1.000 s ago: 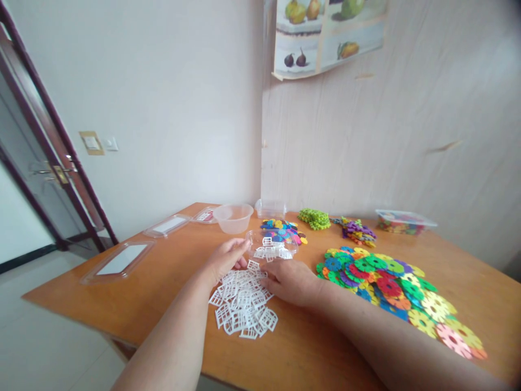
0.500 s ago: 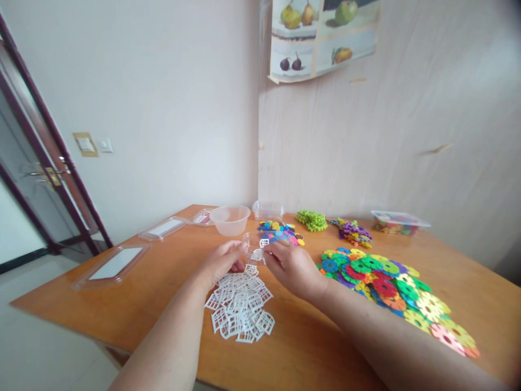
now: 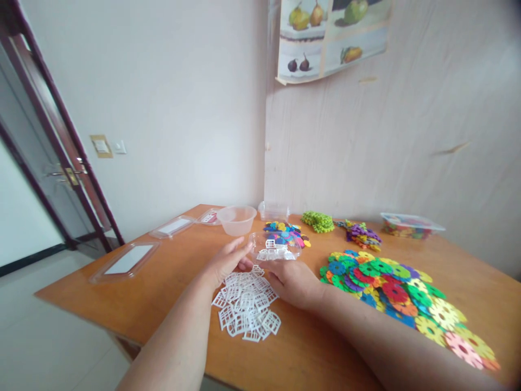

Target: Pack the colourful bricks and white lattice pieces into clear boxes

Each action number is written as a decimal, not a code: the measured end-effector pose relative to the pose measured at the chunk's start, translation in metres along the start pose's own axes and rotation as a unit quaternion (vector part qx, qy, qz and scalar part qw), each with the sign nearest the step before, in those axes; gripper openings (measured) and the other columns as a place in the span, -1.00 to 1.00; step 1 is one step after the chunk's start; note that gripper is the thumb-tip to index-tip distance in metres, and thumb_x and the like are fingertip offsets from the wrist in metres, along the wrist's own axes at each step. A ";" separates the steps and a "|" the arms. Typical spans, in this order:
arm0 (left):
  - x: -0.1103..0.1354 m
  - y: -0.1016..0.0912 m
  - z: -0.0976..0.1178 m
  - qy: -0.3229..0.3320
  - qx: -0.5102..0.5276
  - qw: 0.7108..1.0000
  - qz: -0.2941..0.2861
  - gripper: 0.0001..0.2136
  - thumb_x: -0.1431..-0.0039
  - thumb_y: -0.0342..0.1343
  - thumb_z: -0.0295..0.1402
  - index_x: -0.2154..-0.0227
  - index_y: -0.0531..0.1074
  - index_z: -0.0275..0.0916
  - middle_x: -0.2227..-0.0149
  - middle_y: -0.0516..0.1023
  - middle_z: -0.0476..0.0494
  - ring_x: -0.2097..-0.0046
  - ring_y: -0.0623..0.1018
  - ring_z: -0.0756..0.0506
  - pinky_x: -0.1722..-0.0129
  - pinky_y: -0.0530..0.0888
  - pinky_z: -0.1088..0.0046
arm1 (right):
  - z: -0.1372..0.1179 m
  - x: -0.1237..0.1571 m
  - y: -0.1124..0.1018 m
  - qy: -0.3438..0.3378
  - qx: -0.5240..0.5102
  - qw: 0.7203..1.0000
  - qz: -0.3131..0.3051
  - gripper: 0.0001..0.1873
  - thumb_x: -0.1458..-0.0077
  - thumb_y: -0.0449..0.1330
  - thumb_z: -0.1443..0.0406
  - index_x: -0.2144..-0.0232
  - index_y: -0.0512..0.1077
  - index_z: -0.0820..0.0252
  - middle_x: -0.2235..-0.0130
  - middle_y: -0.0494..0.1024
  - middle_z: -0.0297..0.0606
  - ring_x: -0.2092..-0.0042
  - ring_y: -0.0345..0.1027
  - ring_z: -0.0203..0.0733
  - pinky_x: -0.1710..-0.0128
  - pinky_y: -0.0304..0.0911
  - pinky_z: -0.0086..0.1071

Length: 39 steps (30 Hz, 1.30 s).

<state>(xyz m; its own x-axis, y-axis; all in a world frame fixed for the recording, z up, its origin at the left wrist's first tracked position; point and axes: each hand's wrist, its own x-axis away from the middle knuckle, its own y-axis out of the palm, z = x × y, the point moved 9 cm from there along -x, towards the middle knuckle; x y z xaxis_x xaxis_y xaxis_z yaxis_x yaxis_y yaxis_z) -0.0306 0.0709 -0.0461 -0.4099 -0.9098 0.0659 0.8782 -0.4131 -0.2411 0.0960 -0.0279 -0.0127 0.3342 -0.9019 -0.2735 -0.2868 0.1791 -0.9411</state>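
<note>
A loose pile of white plastic window-shaped pieces [image 3: 246, 307] lies on the table in front of me. Just behind it stands a clear plastic box [image 3: 295, 251] with some of the same white pieces [image 3: 270, 244] in it. My left hand [image 3: 230, 263] is beside the box's left end, thumb raised and fingers apart; whether it touches the box is hard to tell. Over the right side of the pile, my right hand [image 3: 295, 282] points its fingers left, near the box's front wall. Its thumb is apart from the index finger, and no piece shows in it.
Colourful notched discs [image 3: 391, 288] spread over the right side. Behind are small colourful pieces [image 3: 280, 231], green pieces [image 3: 318, 221], purple pieces [image 3: 362, 236] and a filled lidded box [image 3: 413, 225]. A translucent bowl [image 3: 236, 220] and clear lids [image 3: 126, 260] stand at the left.
My right hand has lowered from the box to the pile's edge, its pinch loosened. More white pieces show in the box. The view has shifted slightly left.
</note>
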 end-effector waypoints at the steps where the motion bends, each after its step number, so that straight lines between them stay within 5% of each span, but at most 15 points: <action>1: 0.001 0.001 0.000 -0.003 0.001 1.000 -0.003 -0.10 -0.08 0.12 0.15 -0.35 0.01 -0.28 0.43 0.63 -0.15 0.34 0.60 -0.13 0.31 0.44 0.40 | 0.001 -0.001 0.004 0.008 0.014 1.000 -0.009 -0.56 -0.21 0.00 0.32 -0.10 0.41 -0.05 0.13 0.63 -0.23 0.16 0.49 -0.12 0.28 0.21 -0.37; 4: 0.002 0.002 0.001 -0.006 -0.001 1.000 -0.010 -0.08 -0.08 0.14 0.14 -0.36 -0.03 -0.28 0.43 0.63 -0.15 0.35 0.60 -0.12 0.30 0.43 0.39 | 0.006 -0.006 0.013 0.034 0.046 0.998 -0.030 -0.54 -0.22 -0.01 0.27 -0.14 0.37 -0.10 0.12 0.63 -0.21 0.19 0.50 -0.08 0.32 0.20 -0.34; 14: 0.001 0.001 0.001 0.009 -0.018 1.000 -0.012 -0.08 -0.07 0.11 0.17 -0.35 0.01 -0.29 0.44 0.63 -0.15 0.35 0.59 -0.13 0.30 0.40 0.38 | 0.016 -0.002 0.007 0.060 0.065 0.995 -0.052 -0.75 -0.16 0.07 0.22 0.22 0.53 0.08 0.21 0.63 -0.19 0.21 0.49 -0.08 0.39 0.12 -0.38; 23: -0.001 -0.003 0.004 0.025 -0.006 1.000 0.005 -0.13 -0.02 0.13 0.19 -0.28 0.17 -0.29 0.46 0.60 -0.10 0.37 0.58 -0.12 0.35 0.40 0.41 | 0.015 0.001 -0.030 0.048 0.091 0.993 0.057 -0.73 -0.25 0.01 0.25 0.35 0.50 0.14 0.33 0.62 -0.20 0.34 0.44 -0.20 0.41 0.05 -0.41; 27: -0.004 -0.006 0.006 0.053 0.010 0.998 0.022 -0.19 -0.03 0.13 0.18 -0.21 0.26 -0.31 0.46 0.60 -0.10 0.38 0.56 -0.11 0.32 0.41 0.39 | 0.031 0.007 -0.066 0.099 0.067 0.978 0.169 -0.72 -0.30 -0.02 0.22 0.20 0.48 0.11 0.27 0.63 -0.23 0.29 0.46 -0.19 0.37 0.09 -0.40; 30: -0.005 -0.010 0.006 0.072 0.021 0.997 0.035 -0.21 -0.02 0.14 0.19 -0.17 0.30 -0.31 0.44 0.60 -0.11 0.37 0.57 -0.11 0.30 0.42 0.38 | 0.039 0.012 -0.073 0.124 0.049 0.969 0.207 -0.70 -0.31 -0.04 0.23 0.07 0.45 0.09 0.17 0.63 -0.21 0.21 0.48 -0.16 0.31 0.13 -0.39; 36: -0.004 -0.016 0.009 0.080 0.016 0.995 0.064 -0.29 -0.03 0.13 0.18 -0.07 0.38 -0.30 0.44 0.60 -0.12 0.36 0.56 -0.10 0.28 0.43 0.39 | 0.004 0.004 -0.016 0.014 0.014 0.999 0.029 -0.69 -0.21 0.03 0.30 0.09 0.50 0.05 0.23 0.64 -0.24 0.21 0.48 -0.16 0.30 0.17 -0.41; 39: -0.003 -0.019 0.011 0.079 0.010 0.993 0.082 -0.32 -0.05 0.12 0.17 -0.04 0.40 -0.32 0.47 0.58 -0.11 0.40 0.53 -0.07 0.29 0.43 0.40 | -0.001 0.002 0.006 0.015 0.035 0.999 -0.038 -0.64 -0.20 0.03 0.28 0.01 0.48 0.02 0.22 0.64 -0.19 0.23 0.49 -0.10 0.34 0.18 -0.37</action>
<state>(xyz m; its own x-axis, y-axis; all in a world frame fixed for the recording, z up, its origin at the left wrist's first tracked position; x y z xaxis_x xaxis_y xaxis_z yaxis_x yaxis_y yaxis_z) -0.0437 0.0812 -0.0314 -0.2928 -0.9477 -0.1268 0.9405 -0.2615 -0.2170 0.0940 -0.0292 -0.0186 0.3262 -0.9249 -0.1954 -0.1967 0.1357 -0.9710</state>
